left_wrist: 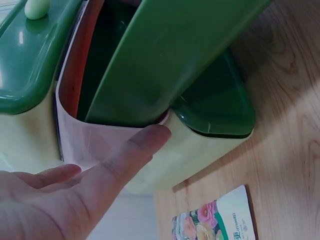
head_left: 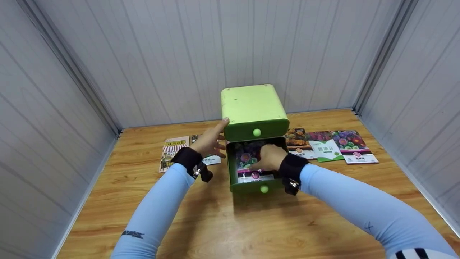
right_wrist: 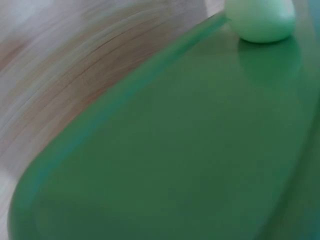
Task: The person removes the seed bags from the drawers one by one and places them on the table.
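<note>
A small stacked drawer cabinet [head_left: 253, 102] has a pale yellow-green top and green fronts with round knobs. One lower drawer [head_left: 248, 187] is pulled out, and a flower seed packet [head_left: 245, 169] lies face up inside it. My right hand [head_left: 274, 158] reaches into this drawer over the packet; its fingertips are partly hidden, so I cannot tell if they pinch it. My left hand [head_left: 207, 142] is at the cabinet's left side with fingers extended, one fingertip right at the pinkish casing [left_wrist: 90, 142] around the pulled-out drawer. The right wrist view shows the drawer front [right_wrist: 165, 145] close up.
Right of the cabinet lie an orange-flower packet [head_left: 300, 147], a green-and-white packet [head_left: 326, 149] and a purple-flower packet [head_left: 354, 145]. To the left lie a striped packet [head_left: 174, 153] and another packet [head_left: 212, 159] behind my left hand. White panel walls [head_left: 161, 64] enclose the wooden table [head_left: 136, 190].
</note>
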Demonstrator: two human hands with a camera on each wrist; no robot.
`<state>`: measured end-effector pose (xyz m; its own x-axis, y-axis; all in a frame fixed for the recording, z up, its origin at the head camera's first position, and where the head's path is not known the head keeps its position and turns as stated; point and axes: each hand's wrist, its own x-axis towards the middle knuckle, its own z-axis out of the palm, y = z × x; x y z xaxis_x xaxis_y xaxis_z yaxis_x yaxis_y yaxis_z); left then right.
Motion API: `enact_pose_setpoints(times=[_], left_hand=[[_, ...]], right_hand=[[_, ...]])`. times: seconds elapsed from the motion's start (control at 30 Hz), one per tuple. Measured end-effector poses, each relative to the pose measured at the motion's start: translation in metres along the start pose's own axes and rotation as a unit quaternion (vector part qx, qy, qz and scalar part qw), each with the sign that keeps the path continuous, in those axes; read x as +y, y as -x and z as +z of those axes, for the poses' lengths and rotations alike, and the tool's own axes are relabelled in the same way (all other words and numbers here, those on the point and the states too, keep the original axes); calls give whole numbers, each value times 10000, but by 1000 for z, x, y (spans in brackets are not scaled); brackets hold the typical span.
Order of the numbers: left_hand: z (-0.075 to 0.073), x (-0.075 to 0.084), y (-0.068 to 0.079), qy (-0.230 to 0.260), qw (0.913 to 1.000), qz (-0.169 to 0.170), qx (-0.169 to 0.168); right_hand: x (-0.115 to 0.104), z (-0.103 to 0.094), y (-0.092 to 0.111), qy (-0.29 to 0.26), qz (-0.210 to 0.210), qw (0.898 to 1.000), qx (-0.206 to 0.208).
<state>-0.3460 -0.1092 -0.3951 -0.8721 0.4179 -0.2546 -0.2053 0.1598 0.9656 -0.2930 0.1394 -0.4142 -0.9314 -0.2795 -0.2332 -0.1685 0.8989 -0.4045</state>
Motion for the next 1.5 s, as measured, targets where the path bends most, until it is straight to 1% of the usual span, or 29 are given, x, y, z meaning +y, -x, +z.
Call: enact_pose_setpoints(times=[0.17,0.37,0.57,0.73,0.83,0.97,1.07,1.13,1.2,1.3,1.4,1.5], left_hand=[[1,-1,1,151,9999,26,-57],[3,-1,-1,276,9996,74,-31],[5,1,-1,464,9989,66,17],[5,2,-1,522,9986,81,17],[5,1,0,458,9989,120,3],[5,-1,-1,457,9989,142,11],[5,-1,-1,478,9987,150,31],[5,-1,-2,519,9985,132,84],[6,-1,-2,556,9983,103,148],[7,-1,-2,643,9976,45,245],[7,-1,-2,649,9975,28,290],[7,-1,-2,622,9976,52,303]], right_hand=[[0,6,-3,-9,-17,9999,124],[-1,7,-6,-247,-16,9993,262],[-4,7,-8,-402,275,9981,371],[-5,9,-10,-669,528,9953,460],[-1,11,-16,-874,610,9929,521],[3,10,-20,-1327,680,9869,611],[2,6,-17,-1890,840,9764,625],[0,3,-14,-2352,940,9655,603],[0,0,-10,-2895,1009,9503,538],[1,-3,-7,-3651,1033,9242,427],[4,-6,-5,-4095,1081,9053,323],[7,-8,-4,-4321,1100,8947,279]])
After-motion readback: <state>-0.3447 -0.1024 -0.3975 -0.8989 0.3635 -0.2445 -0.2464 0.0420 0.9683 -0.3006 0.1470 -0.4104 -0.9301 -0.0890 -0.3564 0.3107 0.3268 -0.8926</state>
